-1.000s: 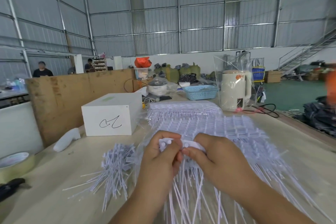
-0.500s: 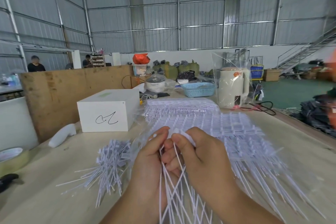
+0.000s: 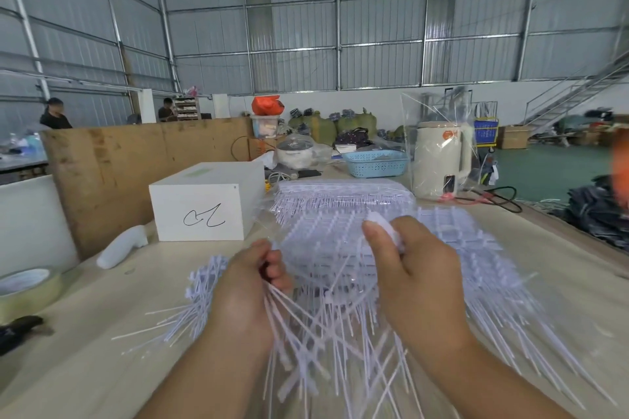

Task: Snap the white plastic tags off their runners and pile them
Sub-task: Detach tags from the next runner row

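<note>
So the left hand (image 3: 246, 286) has its fingers curled tight around a bunch of thin white plastic tags (image 3: 316, 326), long flexible strands that fan out loose and tangled below the knuckles toward the camera. The right hand (image 3: 413, 269) pinches a short white runner strip (image 3: 386, 226) between thumb and curled fingers, held up a bit apart from the left fist, with a few strands trailing between the two.

Just left of the left-hand fingers there's a messy pile of loose tags (image 3: 200, 296) lying on the pale, smooth table (image 3: 102, 367). Behind both sets of fingertips is a flat sheet of unsnapped tags (image 3: 459, 241), a gridlike comb pattern, all glossy white, and past that a thicker stack of tag sheets (image 3: 343, 192) that looks wrapped in clear film.

Further out from the left fingers: a matte white box (image 3: 204, 201) with a black scribble on its front that I can't read as anything, a white handle-shaped plastic thing (image 3: 122, 247), and a tape roll (image 3: 27, 286) at the table edge. Beyond the right fingers sits a cream kettle (image 3: 440, 160) inside a crinkly clear bag, with an orange round sticker too small to read, and a blue perforated basket (image 3: 374, 163) next to it. A plywood board (image 3: 136, 167) stands behind the box.
</note>
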{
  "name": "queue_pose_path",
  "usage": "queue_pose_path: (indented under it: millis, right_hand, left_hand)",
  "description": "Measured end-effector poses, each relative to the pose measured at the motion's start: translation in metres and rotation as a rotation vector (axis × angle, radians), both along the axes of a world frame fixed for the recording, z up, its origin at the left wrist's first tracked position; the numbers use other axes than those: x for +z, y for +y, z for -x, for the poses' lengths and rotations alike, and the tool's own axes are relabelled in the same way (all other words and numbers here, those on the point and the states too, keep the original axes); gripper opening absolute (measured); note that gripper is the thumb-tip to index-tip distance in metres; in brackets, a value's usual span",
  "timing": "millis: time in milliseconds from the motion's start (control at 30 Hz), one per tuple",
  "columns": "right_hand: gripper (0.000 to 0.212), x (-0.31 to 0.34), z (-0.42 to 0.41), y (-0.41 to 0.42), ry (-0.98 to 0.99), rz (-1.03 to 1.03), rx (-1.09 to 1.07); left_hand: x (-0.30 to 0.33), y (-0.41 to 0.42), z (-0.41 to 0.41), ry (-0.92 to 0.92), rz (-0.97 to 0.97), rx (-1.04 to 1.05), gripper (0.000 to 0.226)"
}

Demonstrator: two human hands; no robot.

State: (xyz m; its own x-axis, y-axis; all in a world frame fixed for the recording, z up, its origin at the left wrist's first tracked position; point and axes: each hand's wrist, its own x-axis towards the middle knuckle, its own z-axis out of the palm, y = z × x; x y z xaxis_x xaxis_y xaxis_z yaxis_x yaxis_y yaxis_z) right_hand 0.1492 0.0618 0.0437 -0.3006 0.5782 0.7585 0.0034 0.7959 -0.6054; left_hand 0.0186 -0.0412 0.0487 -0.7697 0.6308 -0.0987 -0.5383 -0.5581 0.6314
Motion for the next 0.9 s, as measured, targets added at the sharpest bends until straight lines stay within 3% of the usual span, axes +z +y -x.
queue_pose_path:
  millis: [100, 167, 300, 533, 900]
  right_hand:
    - [0.041, -0.005, -0.003, 0.006, -0.158, -0.003, 0.214]
    - [0.026, -0.007, -0.003, 0.004, -0.266, -0.034, 0.312]
    - [0.023, -0.003, -0.007, 0.001, -0.376, -0.104, 0.369]
    - [0.033, 0.003, -0.013, 0.003, -0.429, -0.12, 0.356]
    - [0.069, 0.002, -0.012, -0.003, -0.479, -0.113, 0.152]
  left_hand:
    - [0.002, -0.002, 0.003, 0.27, 0.115, -0.017, 0.014]
    - [-0.001, 0.003, -0.011, 0.519, 0.219, -0.054, 0.01]
    - [0.0, 0.002, -0.026, 0.771, 0.27, -0.116, 0.006]
    - [-0.006, 0.001, -0.024, 0.819, 0.217, -0.22, 0.003]
    - [-0.01, 0.005, -0.016, 0.827, 0.136, -0.296, 0.027]
